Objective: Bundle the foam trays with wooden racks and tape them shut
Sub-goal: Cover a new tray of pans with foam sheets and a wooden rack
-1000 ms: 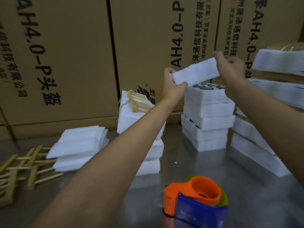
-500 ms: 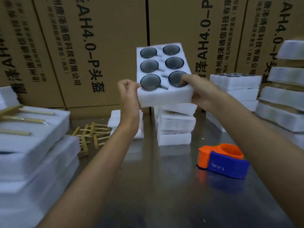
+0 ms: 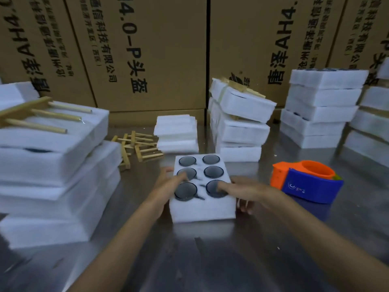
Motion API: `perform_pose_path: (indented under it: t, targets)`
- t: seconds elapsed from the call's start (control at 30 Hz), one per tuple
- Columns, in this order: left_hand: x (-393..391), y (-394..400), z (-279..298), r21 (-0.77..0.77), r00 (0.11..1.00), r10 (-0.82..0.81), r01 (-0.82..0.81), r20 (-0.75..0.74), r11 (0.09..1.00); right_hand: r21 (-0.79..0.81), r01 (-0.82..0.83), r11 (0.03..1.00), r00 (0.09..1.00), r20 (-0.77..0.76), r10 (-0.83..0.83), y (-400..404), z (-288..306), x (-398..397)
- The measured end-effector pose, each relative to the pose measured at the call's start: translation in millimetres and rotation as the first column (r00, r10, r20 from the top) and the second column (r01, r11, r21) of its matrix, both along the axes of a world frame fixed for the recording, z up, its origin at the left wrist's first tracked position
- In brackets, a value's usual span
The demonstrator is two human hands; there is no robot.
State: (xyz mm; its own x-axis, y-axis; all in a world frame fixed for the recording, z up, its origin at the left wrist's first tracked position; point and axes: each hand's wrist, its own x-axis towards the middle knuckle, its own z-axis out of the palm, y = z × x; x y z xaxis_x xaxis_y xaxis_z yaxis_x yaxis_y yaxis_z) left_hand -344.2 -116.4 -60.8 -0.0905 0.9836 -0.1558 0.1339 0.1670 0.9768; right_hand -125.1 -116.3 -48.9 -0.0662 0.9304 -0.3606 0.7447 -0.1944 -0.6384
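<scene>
A foam tray (image 3: 203,189) with six round dark wells lies flat on the metal table (image 3: 210,260), about midway across and toward the near edge. The left hand (image 3: 168,184) holds its left side, thumb on top by the middle left well and the rest of the hand against the tray's flank; the right hand (image 3: 242,191) grips the right side, a fingertip reaching into the near right well and the other fingers curled down over the edge. Both hands are closed on the tray.

The step in hand looks like setting out one tray as the base of a new bundle. The next move probably calls for a cover sheet from the small pile of thin foam sheets (image 3: 176,133) beyond the tray, and a rack from the loose wooden racks (image 3: 136,144) just left of that pile, before any taping.

The tape dispenser (image 3: 305,182), orange and blue, sits near the tray's right side, within reach of the right hand. Bundles already taped lean in a stack (image 3: 240,123) toward the far edge, with plain tray stacks (image 3: 320,108) at the far right. A tall stack (image 3: 52,165) at the left edge carries a rack (image 3: 35,114) on top. Nothing blocks the reach to the racks. Printed cartons (image 3: 147,49) wall off the far edge.
</scene>
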Motion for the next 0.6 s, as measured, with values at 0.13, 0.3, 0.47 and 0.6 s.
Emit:
perform_pose_path:
  t: [0.13, 0.3, 0.47, 0.6]
  targets:
    - [3, 20, -4, 0.021, 0.997, 0.030, -0.028, -0.071, 0.999, -0.022, -0.069, 0.997, 0.988, 0.139, 0.071, 9, 5, 12]
    - [-10, 86, 10, 0.236, 0.944, 0.253, -0.202, -0.212, 0.951, 0.076, 0.245, 0.966, 0.946, -0.238, -0.221, 37, -5, 22]
    - [-23, 152, 36, 0.442, 0.595, 0.392, -0.069, -0.702, 0.895, 0.419, 0.538, 0.732, 0.838, -0.362, -0.408, 51, -54, 6]
    - [-31, 193, 37, 0.302, 0.395, 0.232, 0.126, -0.889, 0.945, 0.490, 0.582, 0.649, 0.810, -0.413, -0.415, 56, -63, 7]
